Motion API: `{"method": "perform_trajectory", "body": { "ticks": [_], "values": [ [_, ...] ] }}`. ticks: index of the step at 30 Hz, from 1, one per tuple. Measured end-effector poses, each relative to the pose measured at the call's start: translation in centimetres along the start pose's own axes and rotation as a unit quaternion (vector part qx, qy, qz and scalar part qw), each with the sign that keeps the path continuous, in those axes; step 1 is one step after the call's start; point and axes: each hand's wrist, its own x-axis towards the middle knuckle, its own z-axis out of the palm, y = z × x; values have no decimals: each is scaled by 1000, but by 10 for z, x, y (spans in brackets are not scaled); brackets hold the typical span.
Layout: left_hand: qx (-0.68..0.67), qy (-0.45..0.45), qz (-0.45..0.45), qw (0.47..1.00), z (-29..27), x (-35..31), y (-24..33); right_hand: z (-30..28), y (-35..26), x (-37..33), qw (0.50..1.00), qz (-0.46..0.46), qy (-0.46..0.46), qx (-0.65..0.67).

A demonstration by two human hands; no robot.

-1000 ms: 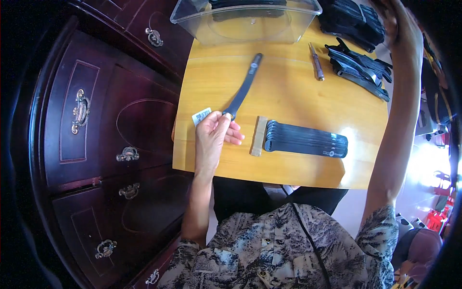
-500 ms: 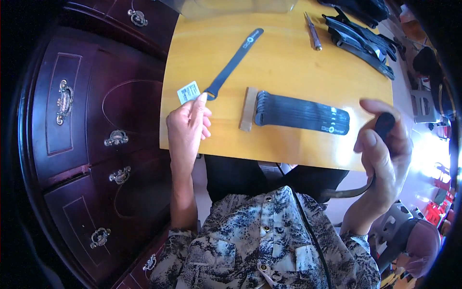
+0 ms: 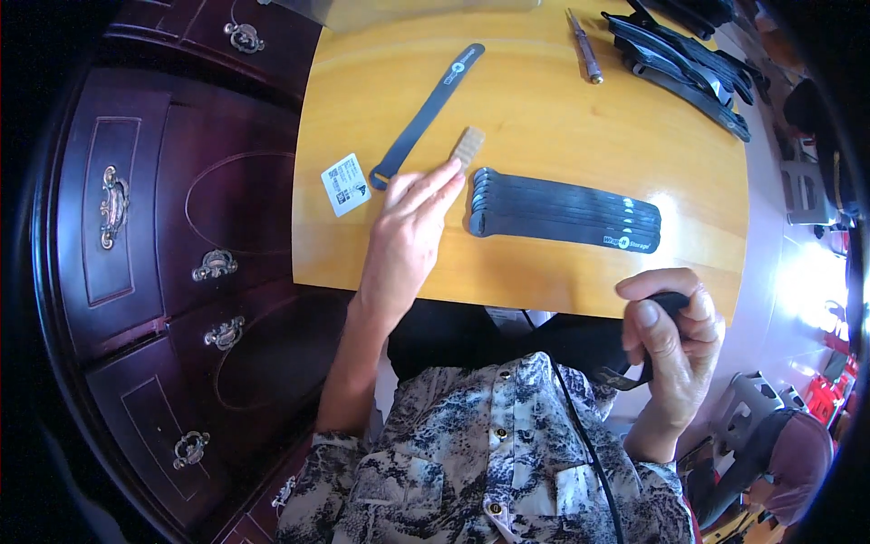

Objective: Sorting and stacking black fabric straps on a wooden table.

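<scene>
My left hand (image 3: 404, 238) has its fingers pressed together on the lower end of a small tan strip (image 3: 469, 143), perhaps card or wood. A single dark grey strap (image 3: 424, 113) with a slotted end lies just beyond that hand. Beside it rests a white printed label (image 3: 347, 185). To the right lies a neat stack of the same dark straps (image 3: 562, 210), fanned so their slotted ends overlap. My right hand (image 3: 675, 340), near the table's front edge, is closed around a black strap (image 3: 621, 379), whose tail hangs below the fingers.
A pen-like tool with a thin metal tip (image 3: 586, 50) lies at the back of the yellow table (image 3: 535, 100). A heap of black straps (image 3: 684, 68) sits at the back right. Dark wooden drawers (image 3: 118, 208) stand close on the left. A grey stool (image 3: 802, 195) is beyond the right side.
My left hand has left the label and single strap and moved right to the tan strip, which has shifted away from the stack's end. My right hand has come inward and lower with its strap.
</scene>
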Motion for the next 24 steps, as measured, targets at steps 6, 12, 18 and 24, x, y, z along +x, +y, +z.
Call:
{"method": "perform_trajectory", "body": {
  "ticks": [6,12,18,24],
  "values": [
    [26,43,54,997,4,48,-2,9,-2,4,989,40,-142,-15],
    [-427,-165,-241,856,-29,-7,64,24,12,7,894,-180,-154,-379],
    [-528,-242,-332,743,-27,-25,69,34,31,11,864,-183,-209,-420],
    [-456,-129,-332,815,-13,-34,47,6,36,16,910,-38,-164,-380]
  ]
}}
